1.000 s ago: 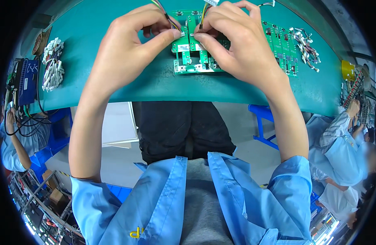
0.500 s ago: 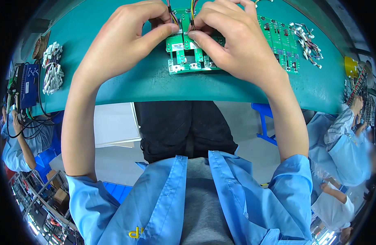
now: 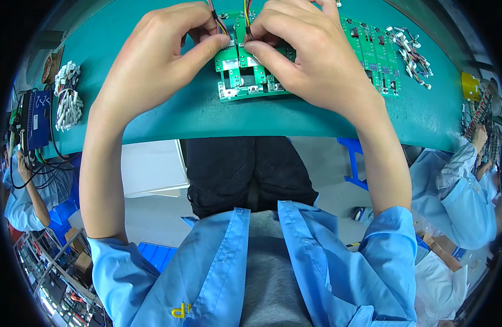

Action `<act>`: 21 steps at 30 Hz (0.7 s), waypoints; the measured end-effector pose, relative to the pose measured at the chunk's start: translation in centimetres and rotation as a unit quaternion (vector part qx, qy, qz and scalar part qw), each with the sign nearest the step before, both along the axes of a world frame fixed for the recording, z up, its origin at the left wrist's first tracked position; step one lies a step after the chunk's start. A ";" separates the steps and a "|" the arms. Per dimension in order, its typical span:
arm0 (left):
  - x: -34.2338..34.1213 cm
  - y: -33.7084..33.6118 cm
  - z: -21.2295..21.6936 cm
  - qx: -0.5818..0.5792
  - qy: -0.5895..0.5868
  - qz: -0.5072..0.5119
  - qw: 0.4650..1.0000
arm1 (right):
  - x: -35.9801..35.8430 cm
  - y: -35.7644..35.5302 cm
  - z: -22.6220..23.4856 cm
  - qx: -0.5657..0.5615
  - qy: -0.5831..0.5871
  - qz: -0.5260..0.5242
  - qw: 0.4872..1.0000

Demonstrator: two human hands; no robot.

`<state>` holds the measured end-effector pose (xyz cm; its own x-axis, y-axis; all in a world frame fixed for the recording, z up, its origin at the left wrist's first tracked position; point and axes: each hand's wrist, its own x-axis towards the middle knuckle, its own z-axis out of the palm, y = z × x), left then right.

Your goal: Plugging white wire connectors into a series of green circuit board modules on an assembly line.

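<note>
A green circuit board panel [image 3: 239, 82] lies on the teal table, under both hands. My left hand [image 3: 177, 52] pinches a bundle of thin coloured wires [image 3: 214, 12] by its lower end, at the panel's left part. Beside it, my right hand [image 3: 300, 46] pinches a second wire bundle [image 3: 247, 15] with yellow and dark strands, thumb and forefinger down at the board. The wires rise out of the top of the picture. My fingers hide the wire ends, so whether they sit in the board's connectors cannot be seen.
Another green board panel [image 3: 376, 57] lies to the right, with loose white-ended wire cables [image 3: 412, 57] beyond it. On the left are a bundle of white-connector cables [image 3: 69, 98] and a blue box [image 3: 37, 120] with black leads. Co-workers in blue sit at both sides.
Both hands, the wire bundles and the near board panel have shifted slightly to the left. The pinch of each hand stays the same.
</note>
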<state>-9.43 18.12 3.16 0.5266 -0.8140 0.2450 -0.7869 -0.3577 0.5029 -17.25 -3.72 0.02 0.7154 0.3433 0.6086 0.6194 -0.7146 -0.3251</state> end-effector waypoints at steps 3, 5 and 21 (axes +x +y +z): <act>-0.4 0.1 -0.1 0.007 -0.033 0.003 0.999 | -0.1 0.0 0.2 -0.007 0.005 -0.004 1.000; -0.7 0.3 -0.4 0.017 -0.071 0.008 0.997 | -0.2 0.1 0.4 -0.025 0.019 -0.012 0.999; -1.6 0.4 -1.3 -0.025 -0.098 -0.003 0.995 | 0.0 -0.1 0.2 -0.002 -0.006 0.001 1.000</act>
